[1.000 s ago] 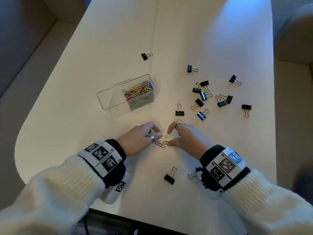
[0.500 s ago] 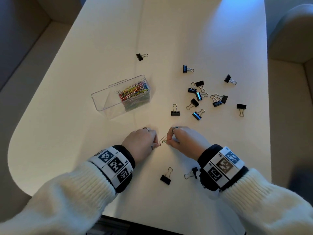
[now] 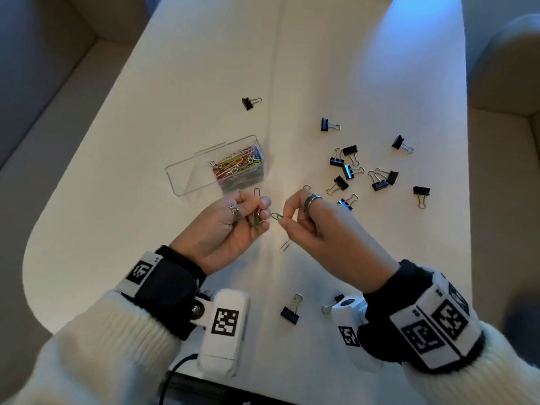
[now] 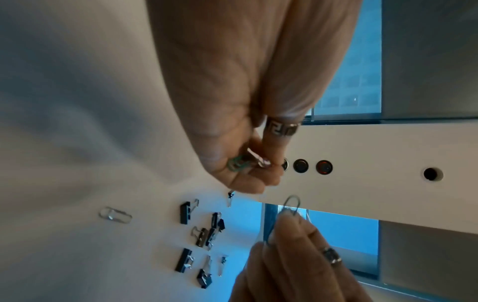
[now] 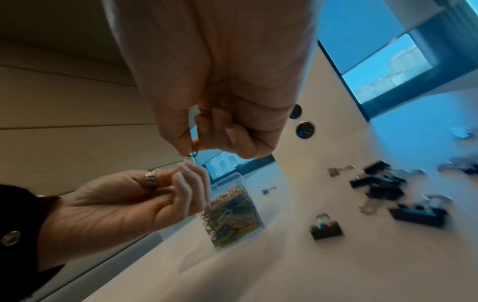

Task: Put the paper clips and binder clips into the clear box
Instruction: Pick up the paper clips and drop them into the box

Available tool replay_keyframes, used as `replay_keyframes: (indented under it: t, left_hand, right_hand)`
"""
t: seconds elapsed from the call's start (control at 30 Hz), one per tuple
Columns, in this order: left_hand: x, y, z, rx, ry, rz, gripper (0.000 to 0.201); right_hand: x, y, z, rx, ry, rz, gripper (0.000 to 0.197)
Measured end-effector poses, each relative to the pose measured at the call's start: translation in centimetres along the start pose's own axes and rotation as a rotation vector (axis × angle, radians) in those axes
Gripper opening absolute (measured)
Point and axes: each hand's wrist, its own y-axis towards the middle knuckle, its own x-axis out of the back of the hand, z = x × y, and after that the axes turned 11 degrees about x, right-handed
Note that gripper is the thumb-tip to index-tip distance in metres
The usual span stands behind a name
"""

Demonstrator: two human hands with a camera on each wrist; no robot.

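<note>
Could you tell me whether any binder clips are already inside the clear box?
No, the clear box holds only coloured paper clips; the black binder clips lie on the table.

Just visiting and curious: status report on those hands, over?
Left hand holds several paper clips. Right hand pinches a green clip. Clear box open; nothing blocking.

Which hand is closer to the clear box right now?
Left. The left hand is raised just in front of the clear box; the right hand is farther off to the box's right.
</note>
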Motion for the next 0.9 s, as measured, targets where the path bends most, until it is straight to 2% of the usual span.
replay_keyframes:
  t: [0.07, 0.13, 0.2, 0.23, 0.27, 0.33, 0.37, 0.43, 0.5, 0.57, 0.6, 0.63, 0.7, 0.73, 0.83, 0.9]
  left_hand:
    - [-0.4, 0.1, -0.1, 0.005, -0.043, -0.009, 0.013]
    - [-0.6, 0.2, -0.4, 0.033, -0.086, 0.014, 0.005]
    - [-0.7, 0.4, -0.9, 0.075, -0.147, 0.005, 0.017]
    - [-0.9, 0.3, -1.1, 0.088, -0.164, -0.009, 0.020]
    - [-1.3, 0.1, -1.4, 0.105, -0.168, -0.012, 0.024]
    - [-1.9, -0.6, -2.0, 0.120, -0.193, 0.013, 0.041]
    - [-2.1, -0.9, -2.4, 0.133, -0.243, 0.050, 0.049]
    - [-2.2, -1.5, -2.9, 0.149, -0.307, 0.111, 0.048]
    - [-1.8, -1.7, -3.3, 0.165, -0.242, 0.008, 0.041]
    - [-0.9, -1.8, -3.7, 0.196, -0.224, -0.085, 0.044]
    - [-0.6, -2.2, -3.8, 0.197, -0.225, -0.105, 0.046]
    - [-0.1, -2.4, -4.0, 0.201, -0.222, -0.122, 0.046]
    - [0.6, -2.9, -4.1, 0.206, -0.203, -0.144, 0.047]
    - [0.8, -3.2, -4.2, 0.207, -0.200, -0.149, 0.048]
    - [1.8, -3.5, -4.4, 0.203, -0.199, -0.166, 0.047]
    - [2.6, -3.5, -4.5, 0.201, -0.195, -0.180, 0.046]
  right_hand:
    - [0.2, 0.5, 1.2, 0.031, -0.059, 0.024, 0.017]
    - [0.4, 0.9, 2.0, 0.047, -0.114, 0.048, 0.026]
    - [0.4, 1.5, 2.7, 0.079, -0.171, 0.011, 0.041]
    - [0.4, 1.8, 2.9, 0.096, -0.190, -0.007, 0.043]
    - [0.2, 2.2, 3.2, 0.116, -0.208, -0.007, 0.036]
    - [0.1, 3.1, 4.1, 0.130, -0.221, 0.029, 0.007]
    - [0.3, 3.4, 4.5, 0.144, -0.202, 0.027, 0.007]
    - [1.0, 3.7, 5.3, 0.206, -0.144, -0.049, 0.017]
    - [1.8, 3.6, 5.5, 0.245, -0.083, -0.211, 0.014]
    - [2.0, 3.2, 4.1, 0.166, -0.066, -0.277, 0.011]
    - [1.8, 3.2, 3.0, 0.091, -0.115, -0.208, 0.010]
    - [1.3, 3.0, 1.7, 0.000, -0.189, -0.068, 0.009]
    - [-0.3, 2.5, -1.2, -0.167, -0.300, 0.253, 0.021]
    - [-1.2, 2.2, -2.4, -0.219, -0.323, 0.357, 0.026]
    - [-2.6, 2.0, -3.9, -0.315, -0.313, 0.430, 0.029]
    - [-3.0, 2.3, -4.3, -0.362, -0.307, 0.436, 0.023]
